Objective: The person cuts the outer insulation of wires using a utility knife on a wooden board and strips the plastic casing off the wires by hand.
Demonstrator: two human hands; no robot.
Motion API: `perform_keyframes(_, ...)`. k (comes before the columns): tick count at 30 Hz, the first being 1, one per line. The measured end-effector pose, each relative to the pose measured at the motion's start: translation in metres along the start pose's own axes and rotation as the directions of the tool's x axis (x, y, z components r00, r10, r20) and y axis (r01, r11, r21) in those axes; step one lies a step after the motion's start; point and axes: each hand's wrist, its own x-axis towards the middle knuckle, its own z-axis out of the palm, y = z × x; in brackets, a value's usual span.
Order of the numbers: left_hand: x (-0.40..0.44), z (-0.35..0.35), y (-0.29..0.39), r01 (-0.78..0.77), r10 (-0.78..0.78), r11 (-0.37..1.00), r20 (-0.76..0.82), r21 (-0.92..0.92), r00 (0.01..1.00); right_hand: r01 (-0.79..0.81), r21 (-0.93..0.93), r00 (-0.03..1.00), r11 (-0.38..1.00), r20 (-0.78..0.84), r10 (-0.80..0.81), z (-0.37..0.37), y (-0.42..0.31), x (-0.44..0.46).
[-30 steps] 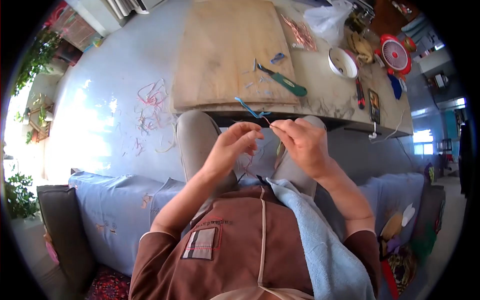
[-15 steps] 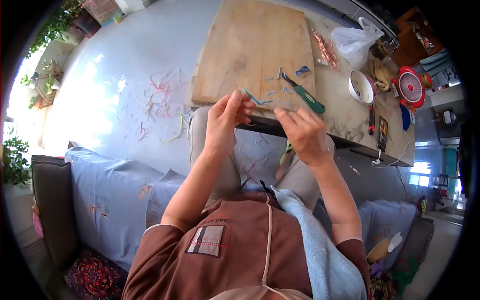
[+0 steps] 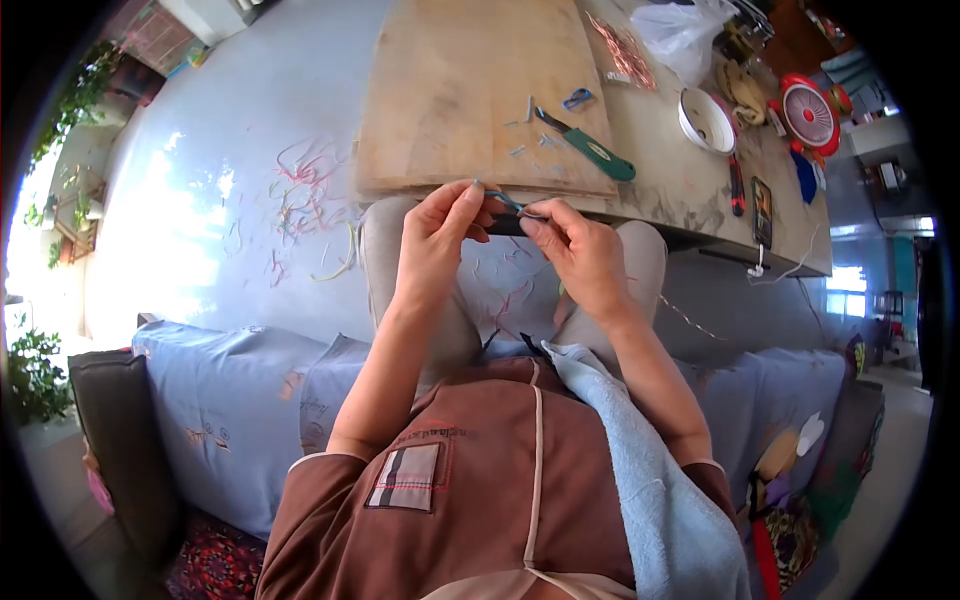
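Note:
A short blue wire (image 3: pixel 507 202) stretches between my two hands, just over the near edge of the wooden board (image 3: pixel 470 100). My left hand (image 3: pixel 445 222) pinches one end between thumb and fingers. At the other end, the thumb and forefinger of my right hand (image 3: pixel 582 252) are closed on the wire. A green-handled utility knife (image 3: pixel 600 156) lies across the board's right side, its blade pointing away to the left. Around it are a small blue wire loop (image 3: pixel 577 98) and several blue insulation scraps (image 3: pixel 518 151).
Right of the board, the table holds bundled copper wire (image 3: pixel 622 52), a white plastic bag (image 3: pixel 685 35), a white bowl (image 3: pixel 706 122), a red-handled tool (image 3: pixel 737 186) and a phone (image 3: pixel 762 212). Coloured wire scraps (image 3: pixel 305 180) litter the floor at left.
My right hand has moved left to the blue wire's free end and closed on it. The view has shifted, so the board and knife appear further left and higher.

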Motion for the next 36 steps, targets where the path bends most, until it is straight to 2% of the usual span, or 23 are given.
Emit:
perform_keyframes(2, -0.007, 0.005, -0.001, 0.006, -0.01, 0.998, 0.071, 0.057, 0.997, -0.034, 0.058, 0.999, 0.998, -0.016, 0.035, 0.0, 0.0, -0.003)
perform_keyframes(5, -0.014, 0.01, 0.0, 0.011, -0.022, 0.992, 0.085, 0.126, 0.996, 0.108, 0.05, 0.986, 0.993, -0.131, -0.101, 0.009, 0.006, -0.01)
perform_keyframes(8, -0.02, 0.015, 0.003, 0.007, -0.03, 0.984, 0.127, 0.178, 0.991, 0.198, -0.098, 0.951, 0.975, -0.222, -0.215, 0.002, -0.003, -0.018)
perform_keyframes(17, -0.037, 0.03, 0.001, -0.112, 0.076, 0.975, 0.185, 0.19, 0.98, 0.196, -0.059, 0.965, 0.979, -0.163, -0.203, -0.012, -0.004, -0.038)
perform_keyframes(18, -0.039, 0.03, 0.0, -0.121, 0.086, 0.975, 0.188, 0.188, 0.978, 0.196, -0.011, 0.969, 0.981, -0.155, -0.195, -0.015, -0.006, -0.04)
perform_keyframes(21, -0.045, 0.032, 0.007, -0.025, 0.015, 0.999, 0.206, 0.046, 0.979, 0.2, 0.117, 0.975, 0.973, -0.117, -0.186, -0.024, -0.013, -0.047)
perform_keyframes(23, -0.049, 0.031, 0.013, 0.1, -0.075, 0.991, 0.258, -0.088, 0.963, 0.233, 0.171, 0.971, 0.957, -0.1, -0.219, -0.03, -0.012, -0.049)
perform_keyframes(26, -0.049, 0.027, 0.002, 0.282, -0.15, 0.904, 0.379, -0.321, 0.913, 0.095, 0.334, 0.992, 0.938, 0.052, -0.119, -0.032, -0.005, -0.054)
perform_keyframes(27, -0.046, 0.027, -0.003, 0.333, -0.15, 0.853, 0.423, -0.401, 0.894, 0.1, 0.286, 0.992, 0.953, 0.041, -0.116, -0.033, -0.003, -0.052)
perform_keyframes(29, -0.035, 0.029, -0.004, 0.303, -0.199, 0.927, 0.396, -0.22, 0.897, 0.104, 0.195, 0.994, 0.975, 0.018, -0.11, -0.03, 0.003, -0.049)
perform_keyframes(30, -0.031, 0.029, -0.004, 0.287, -0.223, 0.95, 0.377, -0.124, 0.899, 0.172, 0.144, 0.985, 0.974, -0.023, -0.171, -0.029, 0.006, -0.047)
perform_keyframes(32, -0.023, 0.023, 0.003, 0.264, -0.197, 0.958, 0.418, -0.11, 0.887, 0.306, 0.029, 0.949, 0.952, -0.092, -0.302, -0.031, 0.013, -0.041)
perform_keyframes(34, -0.019, 0.015, 0.014, 0.251, -0.183, 0.964, 0.46, -0.09, 0.869, 0.351, -0.003, 0.934, 0.936, -0.07, -0.35, -0.037, 0.012, -0.041)
perform_keyframes(35, -0.015, 0.013, 0.019, 0.114, -0.11, 0.993, 0.445, 0.019, 0.889, 0.371, -0.017, 0.926, 0.928, -0.059, -0.372, -0.04, 0.01, -0.041)
perform_keyframes(36, -0.013, 0.012, 0.028, -0.088, -0.021, 0.979, 0.525, 0.181, 0.851, 0.386, -0.047, 0.921, 0.921, -0.034, -0.388, -0.044, 0.008, -0.041)
